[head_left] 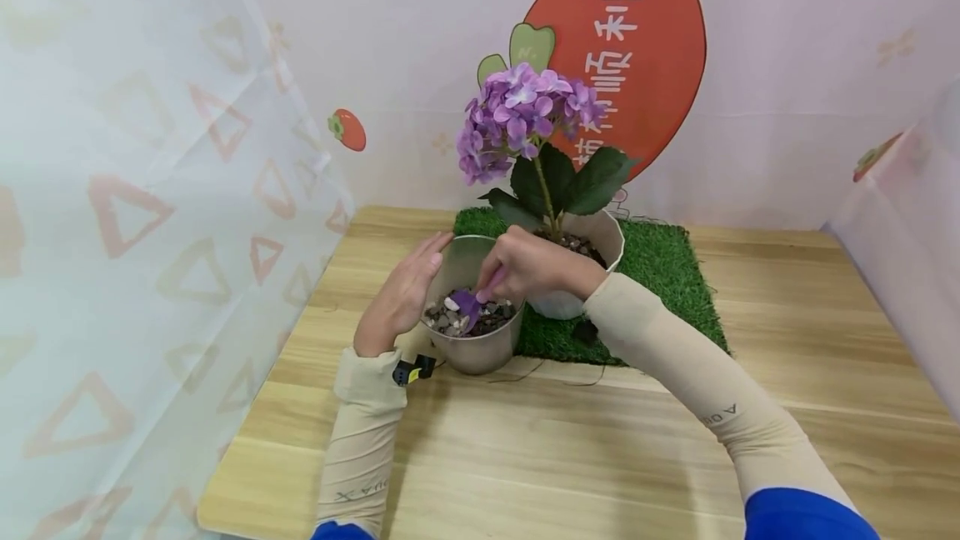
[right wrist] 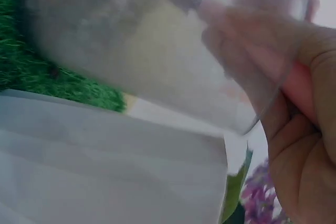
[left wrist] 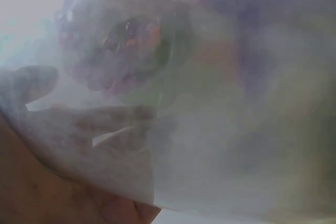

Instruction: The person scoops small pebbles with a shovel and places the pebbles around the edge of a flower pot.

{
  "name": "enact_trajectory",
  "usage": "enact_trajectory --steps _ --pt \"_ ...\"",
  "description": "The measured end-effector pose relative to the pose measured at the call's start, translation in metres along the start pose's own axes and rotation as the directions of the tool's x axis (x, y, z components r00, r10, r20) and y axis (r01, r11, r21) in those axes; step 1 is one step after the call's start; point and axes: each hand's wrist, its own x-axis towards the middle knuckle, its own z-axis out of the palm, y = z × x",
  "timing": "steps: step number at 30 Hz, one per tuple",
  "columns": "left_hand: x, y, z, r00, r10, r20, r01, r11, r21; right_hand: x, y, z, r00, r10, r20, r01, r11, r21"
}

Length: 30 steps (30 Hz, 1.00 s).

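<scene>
The right hand [head_left: 525, 261] held a small purple scoop [head_left: 467, 311] inside the clear tub [head_left: 476, 352], its fingers clamped round the pink handle [right wrist: 299, 85]. The blade lay among the stones [head_left: 495, 322], which filled the bottom of the tub. The left hand [head_left: 405, 290] was at the tub's left side, its fingers extended rather than curled; in the left wrist view, gaps showed between them through the cloudy wall. How firmly it pressed could not be told.

The tub stood just beside the white pot [head_left: 558, 303], at the left edge of the green mat [head_left: 660, 265] on the worktop [head_left: 525, 448]. The pot held dark stones and an upright purple flower [head_left: 528, 111].

The step in hand looked like scooping up stones. Done well, it called for a shallow blade angle, a slide under the stones instead of a stab, and a slow, level lift past the rim, since a heaped load could spill. The left palm was best kept flat against the wall as a brace, because a light tub might skid or tip. The leaves hung close by, so the right wrist needed to keep low and clear of them.
</scene>
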Motion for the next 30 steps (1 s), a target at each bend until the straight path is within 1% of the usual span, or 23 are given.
enact_trajectory --steps 2,4,6,9,13,19,24,27,30 --pt "-0.001 0.0 0.0 1.0 -0.002 0.0 0.002 1.0 0.001 -0.004 0.002 0.0 1.0 0.001 -0.016 0.0 0.998 0.062" --pt "-0.001 0.0 0.0 1.0 -0.003 -0.003 0.003 1.0 -0.006 -0.007 0.005 0.001 0.999 -0.003 -0.044 0.007 0.996 0.091" --pt "-0.001 0.001 -0.001 1.0 -0.004 -0.007 0.004 1.0 -0.013 -0.012 0.006 0.0 0.997 -0.015 -0.082 0.023 0.995 0.101" --pt "0.0 0.001 0.0 1.0 0.0 -0.01 0.0 1.0 -0.018 -0.02 0.008 -0.004 0.986 -0.034 -0.161 0.05 0.994 0.097" --pt "-0.001 0.001 0.0 1.0 0.007 -0.013 -0.008 1.0 -0.018 -0.03 0.008 -0.007 0.972 -0.023 -0.236 0.048 0.994 0.099" --pt "-0.001 0.001 0.001 1.0 0.018 -0.021 -0.019 1.0 -0.024 -0.045 0.01 -0.01 0.951 0.011 -0.308 0.034 0.99 0.139" --pt "-0.001 0.001 0.001 1.0 0.016 -0.016 -0.016 1.0 -0.02 -0.058 0.014 -0.012 0.927 -0.01 -0.374 0.073 0.986 0.153" --pt "-0.002 0.001 0.001 1.0 0.016 -0.014 -0.016 1.0 -0.021 -0.064 0.015 -0.015 0.918 -0.022 -0.396 0.097 0.98 0.172" --pt "-0.002 0.0 0.001 1.0 0.017 -0.016 -0.017 1.0 -0.019 -0.071 0.016 -0.018 0.912 -0.027 -0.409 0.105 0.98 0.17"
